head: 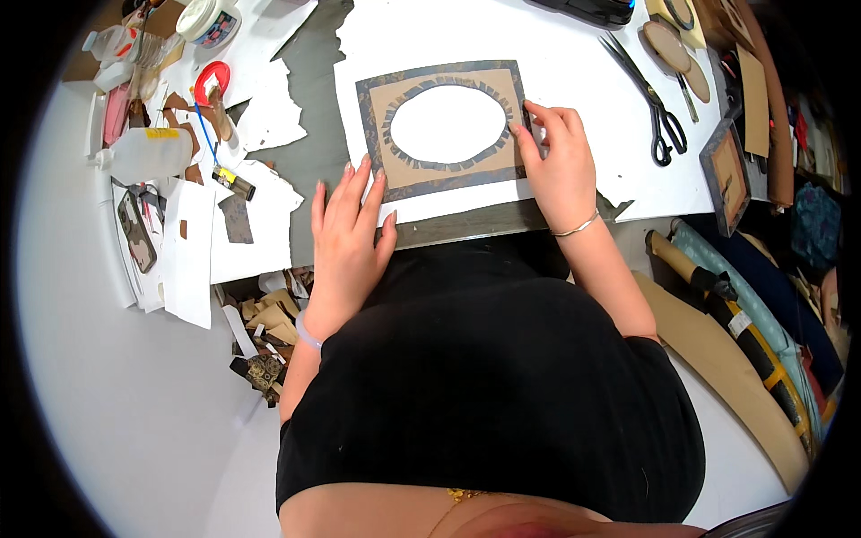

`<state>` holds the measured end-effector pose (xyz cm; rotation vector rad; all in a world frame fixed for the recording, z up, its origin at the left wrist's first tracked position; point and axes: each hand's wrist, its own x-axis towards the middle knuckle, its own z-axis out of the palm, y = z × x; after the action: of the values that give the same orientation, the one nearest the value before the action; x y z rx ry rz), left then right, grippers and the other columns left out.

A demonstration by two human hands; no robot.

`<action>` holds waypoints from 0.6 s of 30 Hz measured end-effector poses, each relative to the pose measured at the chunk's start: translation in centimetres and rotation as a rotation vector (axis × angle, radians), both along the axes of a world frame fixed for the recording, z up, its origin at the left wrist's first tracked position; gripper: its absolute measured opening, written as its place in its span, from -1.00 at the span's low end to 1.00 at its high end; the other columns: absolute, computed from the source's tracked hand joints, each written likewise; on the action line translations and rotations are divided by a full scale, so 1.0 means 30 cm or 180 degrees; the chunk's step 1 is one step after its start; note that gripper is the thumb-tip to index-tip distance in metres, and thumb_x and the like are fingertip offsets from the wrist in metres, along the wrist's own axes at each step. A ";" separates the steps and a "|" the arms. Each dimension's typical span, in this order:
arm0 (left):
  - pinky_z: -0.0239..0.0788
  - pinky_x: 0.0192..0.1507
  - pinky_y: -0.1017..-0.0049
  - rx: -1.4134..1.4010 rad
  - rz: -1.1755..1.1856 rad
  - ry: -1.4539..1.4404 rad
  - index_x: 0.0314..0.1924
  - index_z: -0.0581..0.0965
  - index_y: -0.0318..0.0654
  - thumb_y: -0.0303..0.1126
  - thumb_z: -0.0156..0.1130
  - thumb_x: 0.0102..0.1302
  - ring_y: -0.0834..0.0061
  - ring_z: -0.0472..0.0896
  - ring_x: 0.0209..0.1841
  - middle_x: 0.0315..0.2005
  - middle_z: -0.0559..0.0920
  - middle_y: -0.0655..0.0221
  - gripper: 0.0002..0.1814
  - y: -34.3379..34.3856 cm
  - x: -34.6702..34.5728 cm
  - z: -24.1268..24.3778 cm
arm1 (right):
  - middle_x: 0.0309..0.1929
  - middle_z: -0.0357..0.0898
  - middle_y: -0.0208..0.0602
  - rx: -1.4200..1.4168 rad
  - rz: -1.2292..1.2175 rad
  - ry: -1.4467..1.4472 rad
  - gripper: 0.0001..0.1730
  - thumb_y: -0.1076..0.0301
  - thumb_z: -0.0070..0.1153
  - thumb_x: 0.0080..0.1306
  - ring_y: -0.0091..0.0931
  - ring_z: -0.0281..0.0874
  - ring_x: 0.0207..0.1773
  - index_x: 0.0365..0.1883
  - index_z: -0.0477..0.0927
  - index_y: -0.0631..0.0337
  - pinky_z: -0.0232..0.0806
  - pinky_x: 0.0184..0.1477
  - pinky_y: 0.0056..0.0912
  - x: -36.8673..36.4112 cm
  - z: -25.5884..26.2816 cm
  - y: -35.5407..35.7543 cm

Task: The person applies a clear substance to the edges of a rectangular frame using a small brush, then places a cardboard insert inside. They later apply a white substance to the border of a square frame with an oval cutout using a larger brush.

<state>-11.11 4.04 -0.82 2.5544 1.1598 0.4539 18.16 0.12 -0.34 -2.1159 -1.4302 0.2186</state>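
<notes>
A rectangular cardboard panel (417,177) with an oval opening lies on a white sheet (434,210) before me. Dark patterned covering is folded over its outer edges, and snipped tabs of it ring the oval. At the panel's lower left corner rests my left hand (350,232), palm down, fingertips at the edge and fingers slightly apart. My right hand (562,158) is at the right edge: the thumb touches the panel's face, while the other fingers curl just outside. Whether they pinch the edge is hidden.
Black-handled scissors (651,101) lie to the right, near oval boards (666,46) and a small frame (726,178). On the left are a plastic bottle (151,155), a white tub (208,23), a red lid (212,82), a brush (218,114) and a phone (136,231). Fabric rolls (740,296) stand at right.
</notes>
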 end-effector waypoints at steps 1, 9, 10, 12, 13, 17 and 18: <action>0.03 0.57 -0.14 0.0019 0.0001 0.0018 0.39 0.54 -0.22 -0.42 0.36 0.37 0.11 0.43 0.52 0.47 0.48 0.18 -0.43 0.001 0.000 -0.003 | -0.03 0.60 -0.14 -0.0022 -0.0006 0.0066 -0.63 0.30 0.37 0.41 -0.25 0.67 -0.08 0.12 0.71 0.27 0.55 -0.01 -0.26 0.001 -0.002 0.002; -0.14 0.60 -0.23 0.0167 -0.0006 0.0126 0.40 0.54 -0.19 -0.39 0.33 0.41 0.14 0.40 0.53 0.48 0.46 0.20 -0.45 -0.002 -0.005 -0.018 | -0.02 0.58 -0.14 -0.0034 0.0026 0.0130 -0.64 0.33 0.35 0.43 -0.27 0.67 -0.10 0.14 0.70 0.25 0.55 -0.02 -0.27 0.007 -0.015 0.007; -0.12 0.60 -0.24 0.0206 -0.0019 0.0152 0.40 0.53 -0.20 -0.38 0.34 0.41 0.14 0.40 0.53 0.48 0.45 0.20 -0.44 -0.002 -0.004 -0.019 | -0.02 0.58 -0.14 -0.0030 0.0023 0.0133 -0.64 0.33 0.35 0.43 -0.27 0.66 -0.10 0.14 0.70 0.24 0.55 -0.03 -0.27 0.007 -0.016 0.005; -0.08 0.58 -0.27 0.0291 -0.0049 0.0202 0.39 0.52 -0.22 -0.36 0.35 0.41 0.14 0.41 0.51 0.47 0.44 0.20 -0.44 -0.002 -0.003 -0.022 | -0.02 0.58 -0.15 0.0013 0.0031 0.0128 -0.65 0.34 0.35 0.42 -0.27 0.66 -0.11 0.14 0.70 0.24 0.55 -0.03 -0.26 0.007 -0.024 -0.001; -0.10 0.58 -0.27 0.0269 -0.0039 0.0172 0.40 0.52 -0.22 -0.37 0.34 0.41 0.14 0.40 0.52 0.48 0.44 0.20 -0.44 -0.002 -0.003 -0.025 | -0.02 0.58 -0.15 0.0037 0.0033 0.0126 -0.65 0.34 0.34 0.42 -0.27 0.65 -0.11 0.14 0.70 0.23 0.54 -0.04 -0.26 0.007 -0.027 -0.004; -0.12 0.59 -0.26 0.0235 -0.0002 0.0141 0.40 0.52 -0.21 -0.41 0.30 0.42 0.11 0.39 0.54 0.49 0.44 0.19 -0.45 -0.008 -0.007 -0.037 | -0.02 0.57 -0.16 0.0105 0.0046 0.0156 -0.65 0.34 0.35 0.42 -0.26 0.65 -0.10 0.13 0.70 0.22 0.54 -0.03 -0.26 0.004 -0.030 -0.010; -0.12 0.59 -0.26 0.0241 0.0001 0.0152 0.40 0.52 -0.22 -0.41 0.29 0.42 0.11 0.38 0.54 0.49 0.44 0.19 -0.45 -0.008 -0.007 -0.040 | -0.02 0.57 -0.17 0.0119 0.0052 0.0145 -0.65 0.33 0.35 0.42 -0.26 0.65 -0.09 0.13 0.70 0.22 0.54 -0.03 -0.25 0.005 -0.031 -0.010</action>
<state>-11.32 3.80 -2.02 2.6433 1.1809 0.4472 18.33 -0.19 -1.26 -2.0570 -1.4151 0.2430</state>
